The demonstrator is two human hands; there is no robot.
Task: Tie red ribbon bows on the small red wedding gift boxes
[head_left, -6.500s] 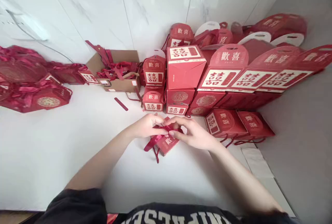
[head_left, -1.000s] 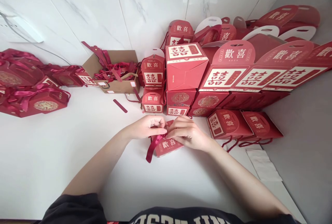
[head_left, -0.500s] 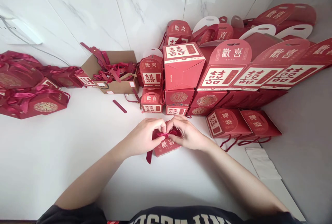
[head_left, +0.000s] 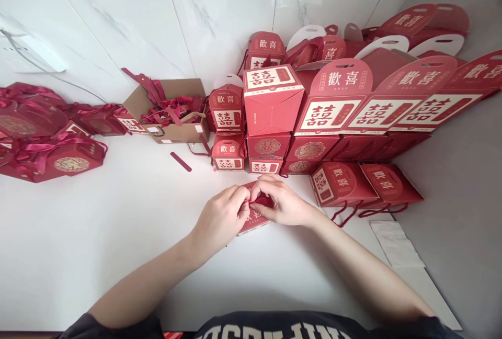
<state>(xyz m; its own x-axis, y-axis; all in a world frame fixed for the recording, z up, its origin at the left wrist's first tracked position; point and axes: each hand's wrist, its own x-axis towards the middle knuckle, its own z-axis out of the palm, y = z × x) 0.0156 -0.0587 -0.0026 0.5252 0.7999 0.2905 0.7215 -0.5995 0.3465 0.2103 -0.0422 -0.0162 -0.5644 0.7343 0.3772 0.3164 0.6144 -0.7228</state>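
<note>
Now, at a white table (head_left: 117, 245), I am working a dark red ribbon (head_left: 260, 202) on top of a small red gift box (head_left: 251, 223). The box is lying flat on the table right in front of me, mostly hidden under my hands, with only its near edge and a bit of printed label showing. My left hand (head_left: 220, 217) is curling over the box from the near side, its fingertips closing together on the ribbon. My right hand (head_left: 281, 204) is meeting it from the other side, thumb and forefinger pinching the same ribbon, so that the two hands are touching above the lid.

As I judge it, I am in the middle of knotting or bowing the ribbon, and nothing finished is showing yet. The next move, as I read it, is calling for both pinches to stay firm and the pull to be even, with the box pressed down so it is not sliding.

Just beyond my hands, red gift boxes (head_left: 272, 95) are standing stacked against the marble wall. Two more (head_left: 343, 182) are lying on their sides to my right. A brown carton of ribbons (head_left: 176, 116) is sitting to my left, with a loose red strip (head_left: 181, 161) near it.
</note>
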